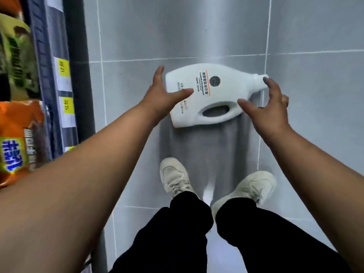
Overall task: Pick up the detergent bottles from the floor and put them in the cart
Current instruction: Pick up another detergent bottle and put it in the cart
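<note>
A white detergent bottle (208, 95) lies on its side on the grey tiled floor, its neck pointing right and its handle toward me. My left hand (163, 95) is spread at the bottle's base end, thumb over the label side, fingers apart. My right hand (269, 107) hovers with fingers apart at the neck and handle end, one fingertip near the cap. Neither hand has closed on the bottle. No cart is in view.
A store shelf (59, 75) with yellow price tags runs along the left, holding orange and green detergent bags (17, 138). My feet in pale shoes (175, 178) stand just below the bottle. Grey floor tiles (315, 95) stretch ahead and to the right.
</note>
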Demonstrator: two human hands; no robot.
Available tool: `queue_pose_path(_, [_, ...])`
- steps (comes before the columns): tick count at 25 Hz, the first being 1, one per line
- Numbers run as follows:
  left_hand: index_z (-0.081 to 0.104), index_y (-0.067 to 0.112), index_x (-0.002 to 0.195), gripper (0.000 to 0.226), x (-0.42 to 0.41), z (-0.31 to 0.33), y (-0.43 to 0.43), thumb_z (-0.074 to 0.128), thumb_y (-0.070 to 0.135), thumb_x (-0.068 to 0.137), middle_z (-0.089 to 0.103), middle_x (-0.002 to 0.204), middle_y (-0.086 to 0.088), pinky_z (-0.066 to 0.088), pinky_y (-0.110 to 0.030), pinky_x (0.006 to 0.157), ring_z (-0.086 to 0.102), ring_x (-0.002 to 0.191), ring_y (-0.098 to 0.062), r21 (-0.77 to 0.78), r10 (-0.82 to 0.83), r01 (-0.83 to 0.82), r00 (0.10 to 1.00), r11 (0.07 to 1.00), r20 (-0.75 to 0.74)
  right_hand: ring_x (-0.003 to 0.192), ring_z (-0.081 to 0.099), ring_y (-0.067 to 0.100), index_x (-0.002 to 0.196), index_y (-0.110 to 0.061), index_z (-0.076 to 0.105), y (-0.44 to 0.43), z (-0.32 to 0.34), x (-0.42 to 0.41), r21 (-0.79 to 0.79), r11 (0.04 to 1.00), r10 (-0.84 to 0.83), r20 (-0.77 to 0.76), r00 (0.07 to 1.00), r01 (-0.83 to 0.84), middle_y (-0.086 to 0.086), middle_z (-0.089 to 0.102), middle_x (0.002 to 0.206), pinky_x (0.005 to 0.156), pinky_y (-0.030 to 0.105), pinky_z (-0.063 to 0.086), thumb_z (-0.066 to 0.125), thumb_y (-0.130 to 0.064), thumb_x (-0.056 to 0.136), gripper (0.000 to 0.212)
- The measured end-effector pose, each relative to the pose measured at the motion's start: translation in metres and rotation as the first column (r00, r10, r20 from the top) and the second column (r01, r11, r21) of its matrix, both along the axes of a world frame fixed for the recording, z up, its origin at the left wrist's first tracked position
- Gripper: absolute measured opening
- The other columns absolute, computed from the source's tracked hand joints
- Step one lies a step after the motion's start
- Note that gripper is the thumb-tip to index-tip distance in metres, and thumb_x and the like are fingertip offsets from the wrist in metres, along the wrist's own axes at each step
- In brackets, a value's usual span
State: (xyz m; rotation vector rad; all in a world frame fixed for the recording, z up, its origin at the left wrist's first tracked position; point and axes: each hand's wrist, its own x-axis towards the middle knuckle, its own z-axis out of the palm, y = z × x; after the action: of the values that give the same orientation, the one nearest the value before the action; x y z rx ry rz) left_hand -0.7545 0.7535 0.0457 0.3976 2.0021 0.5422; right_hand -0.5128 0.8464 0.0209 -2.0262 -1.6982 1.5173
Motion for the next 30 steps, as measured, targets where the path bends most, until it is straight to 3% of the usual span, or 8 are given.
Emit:
queue_pose_path(3, [0.004, 0.034, 0.156, 0.114, -0.013, -0.070, 0.016, 0.082, 0.046, 0.074, 0.039, 0.153, -0.007, 0.036, -0.035, 0.108, 0.043, 0.137, -0.024, 0.015, 0.037, -0.037, 0.999, 0.999, 0.029, 0.115, 0.040, 0.012, 0.151, -0.039, 0.027, 0.019, -0.061, -0.002, 0.004, 1.000, -0.008, 0.001, 1.000, 0.008, 0.010, 0.025, 0.147, 0.100, 0.015, 0.027, 0.078, -0.038, 0.082, 0.085])
queue_pose_path(7, [0.007, 0.029, 0.157, 0.114, -0.019, -0.119, 0.019, 0.086, 0.028, 0.074, 0.045, 0.145, 0.003, 0.040, -0.030, 0.102, 0.048, 0.128, -0.017, 0.059, 0.080, -0.085, 0.993, 0.995, 0.082, 0.112, 0.045, 0.015, 0.152, -0.044, 0.018, 0.030, -0.103, -0.013, -0.041, 0.992, -0.121, -0.059, 0.991, 0.118, 0.007, 0.027, 0.144, 0.102, 0.020, 0.031, 0.080, -0.044, 0.078, 0.097])
queue_pose_path(10, [0.022, 0.027, 0.152, 0.113, -0.027, -0.137, 0.015, 0.090, 0.020, 0.062, 0.054, 0.136, -0.001, 0.054, -0.039, 0.092, 0.060, 0.118, -0.022, 0.119, 0.210, -0.248, 0.942, 0.961, 0.263, 0.120, 0.049, 0.020, 0.150, -0.047, 0.021, 0.034, -0.120, -0.020, -0.055, 0.982, -0.185, -0.125, 0.975, 0.179, 0.005, 0.034, 0.148, 0.111, 0.033, 0.037, 0.081, -0.058, 0.058, 0.111])
queue_pose_path(12, [0.035, 0.025, 0.143, 0.094, -0.025, -0.143, 0.015, 0.083, 0.016, 0.063, 0.062, 0.126, -0.006, 0.060, -0.041, 0.079, 0.066, 0.109, -0.027, 0.146, 0.284, -0.363, 0.876, 0.920, 0.389, 0.120, 0.052, 0.020, 0.146, -0.050, 0.025, 0.036, -0.123, -0.024, -0.066, 0.976, -0.215, -0.150, 0.965, 0.207, 0.004, 0.040, 0.145, 0.110, 0.037, 0.041, 0.077, -0.064, 0.048, 0.111])
queue_pose_path(15, [0.036, 0.029, 0.141, 0.082, -0.016, -0.141, 0.014, 0.073, 0.009, 0.070, 0.063, 0.119, -0.008, 0.060, -0.048, 0.077, 0.068, 0.098, -0.029, 0.142, 0.366, -0.487, 0.791, 0.862, 0.490, 0.116, 0.054, 0.020, 0.141, -0.048, 0.030, 0.031, -0.126, -0.029, -0.043, 0.955, -0.296, -0.177, 0.938, 0.294, 0.005, 0.043, 0.141, 0.108, 0.039, 0.043, 0.080, -0.058, 0.050, 0.104])
queue_pose_path(17, [0.036, 0.030, 0.140, 0.082, -0.013, -0.134, 0.011, 0.072, 0.007, 0.069, 0.061, 0.117, -0.007, 0.060, -0.045, 0.076, 0.068, 0.092, -0.025, 0.157, 0.349, -0.483, 0.787, 0.861, 0.508, 0.115, 0.054, 0.020, 0.139, -0.048, 0.031, 0.025, -0.124, -0.027, -0.025, 0.950, -0.311, -0.194, 0.930, 0.312, 0.005, 0.044, 0.140, 0.107, 0.039, 0.045, 0.081, -0.057, 0.050, 0.102])
queue_pose_path(24, [0.042, 0.034, 0.131, 0.067, -0.020, 0.003, -0.002, 0.068, -0.004, 0.083, 0.060, 0.111, -0.004, 0.057, -0.031, 0.061, 0.066, 0.073, -0.016, 0.210, 0.271, -0.380, 0.869, 0.901, 0.414, 0.115, 0.056, 0.017, 0.142, -0.042, 0.030, -0.003, 0.002, -0.025, -0.016, 0.925, -0.371, -0.238, 0.897, 0.379, 0.002, 0.047, 0.136, 0.106, 0.042, 0.047, 0.079, -0.059, 0.049, 0.106])
queue_pose_path(30, [0.042, 0.031, 0.130, 0.073, -0.023, 0.234, -0.025, 0.071, 0.002, 0.071, 0.060, 0.113, -0.002, 0.057, -0.034, 0.068, 0.064, 0.086, -0.021, 0.327, 0.326, -0.475, 0.849, 0.817, 0.416, 0.118, 0.055, 0.017, 0.135, -0.051, 0.031, -0.004, 0.227, -0.036, 0.011, 0.943, -0.315, -0.308, 0.898, 0.334, 0.001, 0.046, 0.136, 0.105, 0.042, 0.048, 0.082, -0.055, 0.051, 0.099])
